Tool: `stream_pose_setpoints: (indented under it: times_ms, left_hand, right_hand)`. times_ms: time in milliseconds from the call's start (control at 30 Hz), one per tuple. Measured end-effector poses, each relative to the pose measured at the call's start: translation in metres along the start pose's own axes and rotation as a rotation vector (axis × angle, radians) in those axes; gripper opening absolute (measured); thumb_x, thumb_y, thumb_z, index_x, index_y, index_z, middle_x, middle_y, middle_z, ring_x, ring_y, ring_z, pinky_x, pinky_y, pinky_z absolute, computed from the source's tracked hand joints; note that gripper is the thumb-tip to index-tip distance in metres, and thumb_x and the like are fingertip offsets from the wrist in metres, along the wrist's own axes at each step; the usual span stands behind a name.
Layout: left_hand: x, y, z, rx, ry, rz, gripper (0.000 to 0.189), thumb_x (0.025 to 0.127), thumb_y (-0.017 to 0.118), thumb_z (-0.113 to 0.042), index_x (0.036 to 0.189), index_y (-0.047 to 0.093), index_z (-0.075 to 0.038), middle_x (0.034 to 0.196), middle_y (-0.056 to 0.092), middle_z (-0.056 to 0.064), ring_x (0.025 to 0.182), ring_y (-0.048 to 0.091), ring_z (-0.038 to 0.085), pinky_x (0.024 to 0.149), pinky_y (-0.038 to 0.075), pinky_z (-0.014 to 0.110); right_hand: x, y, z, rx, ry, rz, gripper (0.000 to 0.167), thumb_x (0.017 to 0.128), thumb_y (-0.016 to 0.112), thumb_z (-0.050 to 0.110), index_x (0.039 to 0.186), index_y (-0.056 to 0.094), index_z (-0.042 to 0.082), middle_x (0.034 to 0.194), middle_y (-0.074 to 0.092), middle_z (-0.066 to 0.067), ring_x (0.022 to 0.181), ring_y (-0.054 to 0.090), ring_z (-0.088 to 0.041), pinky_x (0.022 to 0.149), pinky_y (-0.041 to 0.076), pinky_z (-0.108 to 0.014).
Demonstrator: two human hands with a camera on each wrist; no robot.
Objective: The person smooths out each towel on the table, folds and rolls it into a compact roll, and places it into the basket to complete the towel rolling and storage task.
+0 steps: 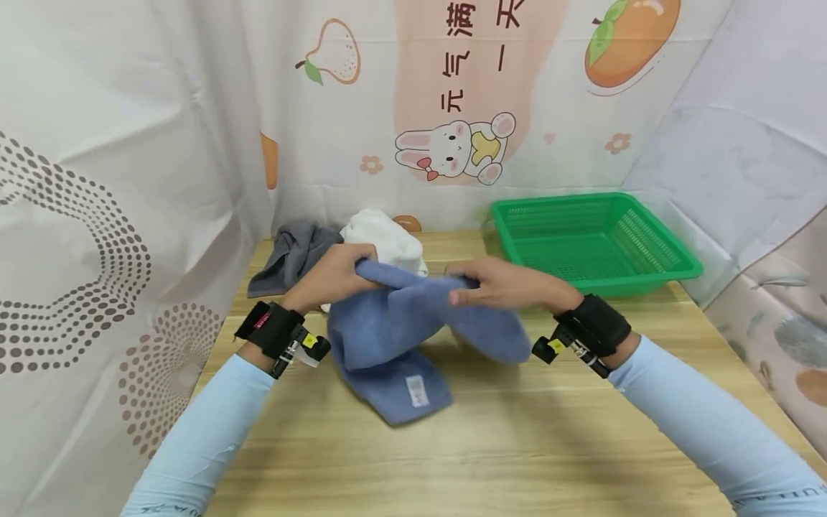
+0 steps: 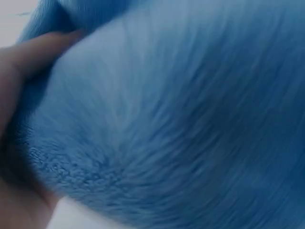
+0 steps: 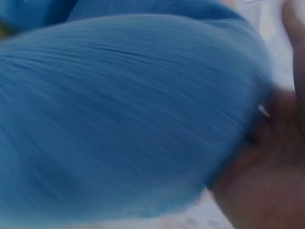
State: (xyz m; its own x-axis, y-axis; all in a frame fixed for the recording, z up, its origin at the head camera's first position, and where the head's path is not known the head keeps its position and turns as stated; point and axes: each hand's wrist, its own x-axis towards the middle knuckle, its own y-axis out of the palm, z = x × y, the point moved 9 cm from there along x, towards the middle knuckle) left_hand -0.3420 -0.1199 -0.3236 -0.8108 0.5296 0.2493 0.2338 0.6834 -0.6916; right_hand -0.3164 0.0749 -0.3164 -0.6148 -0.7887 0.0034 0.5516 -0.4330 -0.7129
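A blue-grey towel point(image 1: 384, 327) hangs bunched in folds between the two hands, its lower corner with a white label point(image 1: 417, 391) low over the wooden table. My left hand point(image 1: 339, 274) grips a rolled edge at its upper left. On the other side, my right hand point(image 1: 510, 283) holds the towel's upper right part between thumb and fingers, and a blurred flap swings below it. Blue pile fills most of the left wrist view, with fingers point(image 2: 43, 52) at the edge. In the right wrist view, the towel point(image 3: 133, 114) covers much of the hand's fingers.
Behind the left hand, a dark grey towel point(image 1: 300, 248) and a white towel point(image 1: 382, 240) lie crumpled at the table's back left. A green plastic basket point(image 1: 686, 271) stands at the back right. Printed curtains point(image 1: 336, 136) border the wooden table point(image 1: 465, 459).
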Motion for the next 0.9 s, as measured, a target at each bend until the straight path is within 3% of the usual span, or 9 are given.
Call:
stream_pose_setpoints:
  times_ms: [67,133,233,367,500,633,700,800,900]
  left_hand:
    - [-0.002,-0.013,-0.014,0.054,0.068,-0.109,0.029,0.093,0.073,-0.009,0.077,0.049,-0.015,0.068,0.031,-0.003,0.060,0.036,0.015,0.061,0.033,0.030]
    - [-0.003,-0.019,-0.031,0.091,0.149,-0.184,0.027,0.094,0.064,-0.002,0.078,0.046,-0.012,0.070,0.025,-0.003,0.060,0.030,0.015,0.062,0.029,0.030]
    - [-0.006,-0.023,-0.047,0.149,0.220,-0.248,0.026,0.095,0.057,0.003,0.078,0.042,-0.011,0.071,0.023,-0.004,0.061,0.025,0.013,0.062,0.025,0.030]
    - [-0.014,-0.027,-0.046,0.188,0.207,-0.275,0.029,0.094,0.055,0.007,0.079,0.040,-0.011,0.072,0.021,-0.005,0.061,0.023,0.012,0.063,0.025,0.031]
    - [-0.025,-0.031,-0.041,0.239,0.185,-0.217,0.030,0.095,0.059,0.002,0.078,0.040,-0.012,0.070,0.022,-0.005,0.059,0.025,0.012,0.061,0.026,0.031]
    - [-0.037,-0.041,-0.026,0.280,0.111,-0.096,0.035,0.094,0.067,-0.007,0.074,0.040,-0.016,0.067,0.024,-0.007,0.054,0.032,0.011,0.058,0.031,0.030]
    - [-0.048,-0.050,-0.012,0.264,0.044,-0.043,0.038,0.092,0.072,-0.009,0.072,0.040,-0.018,0.066,0.025,-0.008,0.054,0.035,0.010,0.057,0.033,0.030]
    - [-0.067,-0.066,0.006,0.204,-0.036,0.010,0.042,0.090,0.077,-0.012,0.070,0.040,-0.018,0.066,0.024,-0.009,0.056,0.035,0.010,0.058,0.034,0.028]
    - [-0.086,-0.084,0.013,0.148,-0.090,0.019,0.041,0.091,0.080,-0.017,0.071,0.044,-0.017,0.066,0.027,-0.008,0.057,0.038,0.012,0.058,0.035,0.028]
  right_hand:
    - [-0.003,0.019,-0.007,0.155,0.078,0.119,0.049,0.106,0.042,0.059,0.094,0.058,0.014,0.084,0.049,-0.001,0.080,0.050,-0.019,0.074,0.039,-0.035]
    - [-0.004,0.036,-0.013,0.272,0.138,0.182,0.051,0.108,0.038,0.057,0.094,0.059,0.013,0.085,0.048,-0.002,0.080,0.048,-0.019,0.075,0.038,-0.034]
    - [-0.002,0.049,-0.019,0.313,0.144,0.193,0.038,0.104,0.058,0.047,0.091,0.062,0.012,0.077,0.046,-0.001,0.073,0.046,-0.018,0.071,0.036,-0.031]
    - [-0.005,0.045,-0.027,0.285,0.124,0.103,0.022,0.097,0.074,0.032,0.089,0.063,0.015,0.080,0.052,0.000,0.077,0.053,-0.018,0.070,0.040,-0.030]
    - [-0.011,0.028,-0.029,0.326,0.110,-0.017,0.027,0.100,0.071,0.027,0.085,0.053,0.013,0.081,0.047,-0.002,0.077,0.050,-0.020,0.067,0.037,-0.029]
    - [-0.027,0.006,-0.031,0.383,0.126,-0.078,0.036,0.098,0.073,0.025,0.088,0.045,0.006,0.077,0.035,-0.006,0.072,0.040,-0.023,0.065,0.033,-0.031]
    - [-0.041,-0.002,-0.036,0.352,0.186,-0.054,0.031,0.096,0.076,0.029,0.099,0.054,0.008,0.082,0.048,-0.004,0.078,0.049,-0.021,0.069,0.040,-0.030]
    - [-0.065,-0.010,-0.044,0.267,0.252,0.040,0.034,0.095,0.077,0.033,0.123,0.065,0.018,0.104,0.067,-0.003,0.094,0.062,-0.023,0.080,0.050,-0.033]
    - [-0.087,-0.012,-0.044,0.189,0.215,0.147,0.025,0.098,0.073,0.030,0.121,0.070,0.021,0.108,0.071,-0.003,0.095,0.066,-0.023,0.081,0.053,-0.033]
